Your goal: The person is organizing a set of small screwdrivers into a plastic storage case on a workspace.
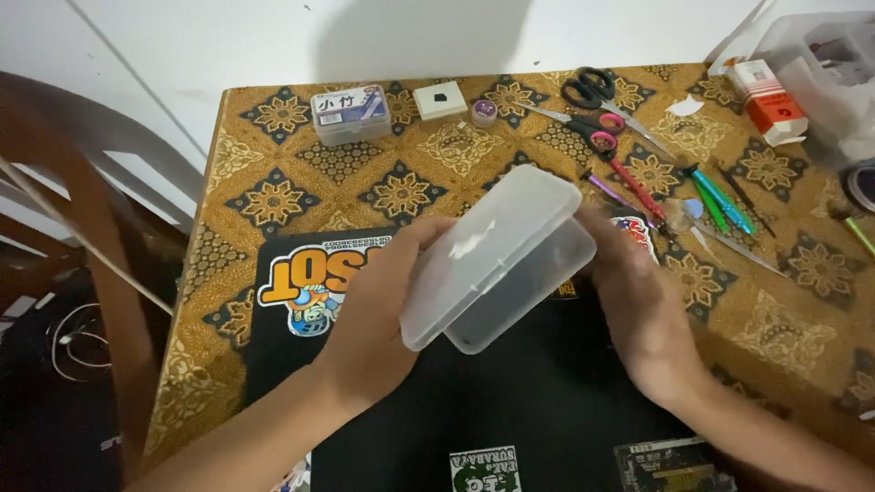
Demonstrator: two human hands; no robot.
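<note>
Here, a translucent, frosted plastic rectangular box (497,260) with rounded corners and a hinged lid sits in the air between both hands, tilted so one long edge points up and to the right. Its lid looks slightly ajar along the lower side, and its smooth walls show only a blur of what lies behind. The left hand (374,314) grasps the box's near-left end, thumb lying over the lid and fingers wrapped below. The right hand (638,301) cups the far-right end, fingers curled behind the box's wall, so both hands close on it from opposite ends.

Beneath the box lies a flat black laptop lid covered with colourful stickers (510,410), resting on the table (273,196), which wears a glossy gold-and-black cloth printed with diamond medallions. Beyond the box, towards the wall, stand a small clear plastic case with a printed label (352,114), a small white square box (439,99) and a tiny round purple pot (484,111), all well apart from the hands. To the right of the box are black-handled scissors (591,87), pink-handled scissors (597,132), and thin pens and tools (711,196) in red, green and blue, lying just beyond the right hand. A red-and-white carton (767,100) sits at the far right corner.

The table's left edge drops off beside a wooden chair (82,200); open cloth shows left of the laptop.
</note>
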